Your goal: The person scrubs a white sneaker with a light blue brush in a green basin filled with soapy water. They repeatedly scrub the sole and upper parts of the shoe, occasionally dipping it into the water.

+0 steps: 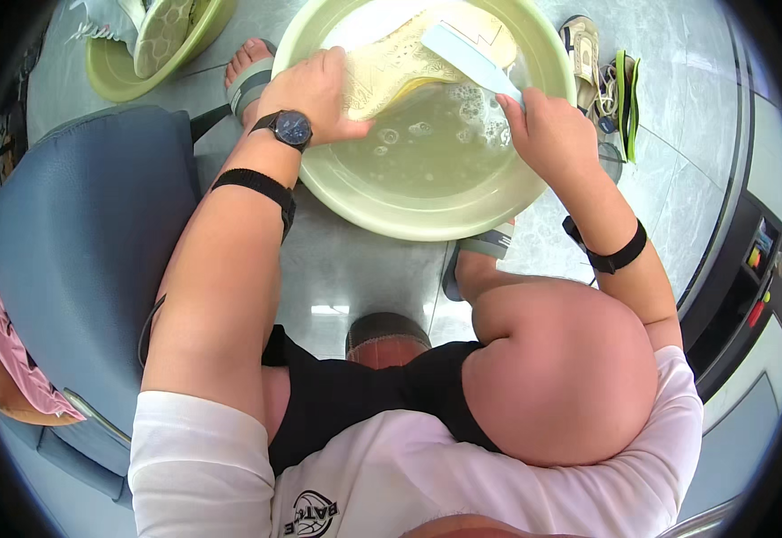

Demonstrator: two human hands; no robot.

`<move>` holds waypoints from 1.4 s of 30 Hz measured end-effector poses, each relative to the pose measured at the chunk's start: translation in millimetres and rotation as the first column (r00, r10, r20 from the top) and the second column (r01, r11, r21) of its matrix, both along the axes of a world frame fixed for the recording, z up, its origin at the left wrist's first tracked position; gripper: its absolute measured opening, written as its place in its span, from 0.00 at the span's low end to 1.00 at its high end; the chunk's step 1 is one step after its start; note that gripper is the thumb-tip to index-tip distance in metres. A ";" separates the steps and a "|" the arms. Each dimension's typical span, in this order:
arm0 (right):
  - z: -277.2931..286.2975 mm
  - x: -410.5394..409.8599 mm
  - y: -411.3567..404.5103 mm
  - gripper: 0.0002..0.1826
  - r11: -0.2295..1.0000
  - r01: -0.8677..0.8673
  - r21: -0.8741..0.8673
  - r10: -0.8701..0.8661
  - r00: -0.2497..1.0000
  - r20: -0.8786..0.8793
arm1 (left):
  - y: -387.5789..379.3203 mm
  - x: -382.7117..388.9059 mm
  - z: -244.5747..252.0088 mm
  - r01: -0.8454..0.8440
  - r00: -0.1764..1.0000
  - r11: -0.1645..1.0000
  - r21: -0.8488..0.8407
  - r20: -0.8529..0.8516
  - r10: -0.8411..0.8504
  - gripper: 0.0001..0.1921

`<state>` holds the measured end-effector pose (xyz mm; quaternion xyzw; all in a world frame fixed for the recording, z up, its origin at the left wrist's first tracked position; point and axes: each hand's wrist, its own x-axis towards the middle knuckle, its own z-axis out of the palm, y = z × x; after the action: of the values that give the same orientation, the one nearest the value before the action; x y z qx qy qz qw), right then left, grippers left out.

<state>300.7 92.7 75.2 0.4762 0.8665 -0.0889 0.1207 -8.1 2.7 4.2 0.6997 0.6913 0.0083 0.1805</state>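
A large pale green plastic basin [424, 225] holds cloudy, soapy water [418, 158]. Over its far part lies a yellowish patterned shoe sole [391, 64], tilted above the water. My left hand [313, 97] grips the sole's left end, with the thumb along its near edge. In my right hand [555, 131] is the handle of a light blue brush [468, 60], whose head rests over the sole; its bristles are hidden beneath it. Foam bubbles float near the brush handle.
At the upper left, a smaller green basin [105, 70] holds shoes [162, 37]. A beige shoe [580, 57] and green-edged insoles [626, 107] lie on the tiles to the right. A blue chair [95, 222] stands at my left; a dark shelf unit [733, 296] is at the right.
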 end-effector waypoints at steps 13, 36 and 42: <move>33.4 66.7 -53.8 0.28 0.995 0.101 0.001 -0.101 0.995 0.006 | -3.4 1.2 -6.6 0.007 0.999 1.000 0.019 -0.036 -0.007 0.51; 73.2 115.7 -94.7 0.27 0.985 0.166 -0.040 -0.168 0.984 -0.055 | 14.8 29.1 85.3 -0.122 0.898 0.938 0.325 0.439 -0.035 0.65; 75.4 144.0 -99.1 0.27 0.977 0.211 -0.037 -0.213 0.975 -0.068 | 22.0 34.3 131.8 -0.039 0.922 0.913 0.406 0.366 -0.123 0.52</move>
<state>444.7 -6.3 150.6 0.5606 0.8130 -0.1313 0.0864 26.3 24.7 135.9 0.7214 0.6100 0.2841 0.1635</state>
